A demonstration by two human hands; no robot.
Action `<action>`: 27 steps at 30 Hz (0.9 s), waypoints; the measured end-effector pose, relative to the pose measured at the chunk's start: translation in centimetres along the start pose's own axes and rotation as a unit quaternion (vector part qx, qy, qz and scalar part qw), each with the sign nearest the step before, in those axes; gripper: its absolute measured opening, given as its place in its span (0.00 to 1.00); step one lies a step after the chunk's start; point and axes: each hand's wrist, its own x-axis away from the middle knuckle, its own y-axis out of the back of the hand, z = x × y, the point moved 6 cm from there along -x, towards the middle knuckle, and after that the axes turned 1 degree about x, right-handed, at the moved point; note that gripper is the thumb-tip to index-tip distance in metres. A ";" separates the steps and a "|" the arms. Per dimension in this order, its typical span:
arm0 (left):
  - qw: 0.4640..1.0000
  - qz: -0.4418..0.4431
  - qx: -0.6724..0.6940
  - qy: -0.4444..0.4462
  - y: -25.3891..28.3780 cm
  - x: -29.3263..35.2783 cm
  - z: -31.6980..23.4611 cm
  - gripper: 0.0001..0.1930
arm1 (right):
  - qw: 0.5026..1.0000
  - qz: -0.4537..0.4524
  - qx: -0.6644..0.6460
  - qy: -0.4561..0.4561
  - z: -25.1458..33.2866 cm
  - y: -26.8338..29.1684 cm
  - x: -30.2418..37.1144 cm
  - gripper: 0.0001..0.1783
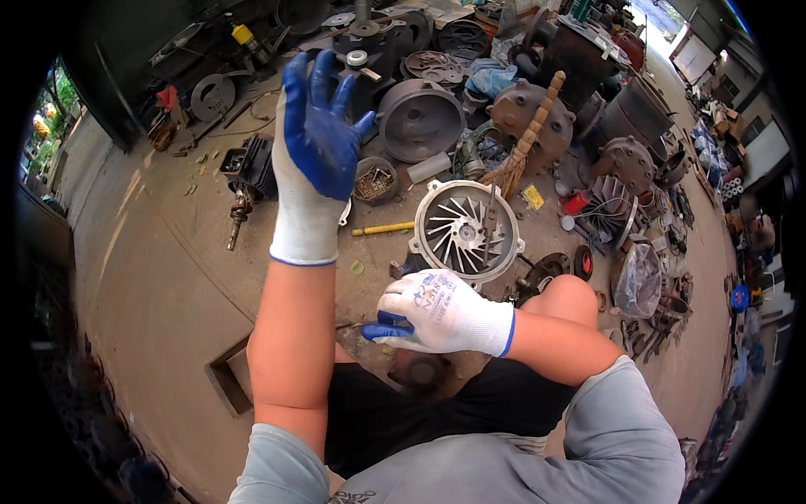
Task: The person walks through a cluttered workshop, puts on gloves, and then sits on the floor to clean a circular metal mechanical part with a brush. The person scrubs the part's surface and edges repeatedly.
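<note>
My left hand [323,143], in a white glove with a blue coated palm, is raised with its fingers spread and holds nothing. My right hand [445,312], gloved alike, hovers above my lap with its fingers curled in and its thumb pointing left; nothing shows in it. Just beyond it on the floor lies a round metal housing with a finned impeller [466,233], nearest to this hand. A narrow metal bar [489,223] lies across the impeller's right side. Left of the housing is a yellow rod or handle [382,228]. A bowl of small hardware [375,181] stands beside my left wrist.
A straw broom [529,139] leans among rusty round covers. A dark motor-like part with a shaft [252,168] lies at left, an open box frame [227,378] near my left elbow. A large round casing [420,122] stands behind; loose parts and a plastic bag [640,281] crowd the right.
</note>
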 end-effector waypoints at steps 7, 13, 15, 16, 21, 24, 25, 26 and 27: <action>0.865 0.135 0.433 0.215 2.6 1.3 1.7 0.30 | 0.973 -0.229 0.011 -0.034 -5.5 13.4 7.4 0.52; 0.861 0.279 -0.409 0.120 -9.1 14.0 8.7 0.20 | 0.723 -0.485 -0.491 -0.033 -13.5 15.8 8.9 0.63; 0.832 0.315 -0.435 0.140 -11.5 17.8 11.2 0.23 | 0.540 -0.597 -0.589 -0.067 -13.7 14.4 9.4 0.44; 0.819 0.316 -0.447 0.171 -11.9 18.9 11.9 0.24 | 0.494 -0.554 -0.667 -0.067 -13.5 13.3 8.8 0.42; 0.867 0.302 -0.369 0.147 -12.1 21.1 12.9 0.19 | 0.378 -0.436 -0.813 -0.069 -13.2 10.5 8.9 0.28; 0.824 0.394 -0.399 0.079 -12.4 20.8 13.1 0.15 | 0.384 -0.408 -0.824 -0.080 -13.1 9.7 9.6 0.21; 0.808 0.418 -0.415 0.024 -12.3 21.0 13.0 0.12 | 0.390 -0.392 -0.830 -0.073 -13.6 9.2 9.8 0.21; 0.766 0.439 -0.469 0.019 -12.2 21.1 13.2 0.11 | 0.400 -0.376 -0.833 -0.069 -13.4 9.4 9.7 0.20; 0.720 0.459 -0.521 0.013 -12.0 21.2 13.2 0.11 | 0.415 -0.405 -0.809 -0.092 -13.4 9.8 10.4 0.19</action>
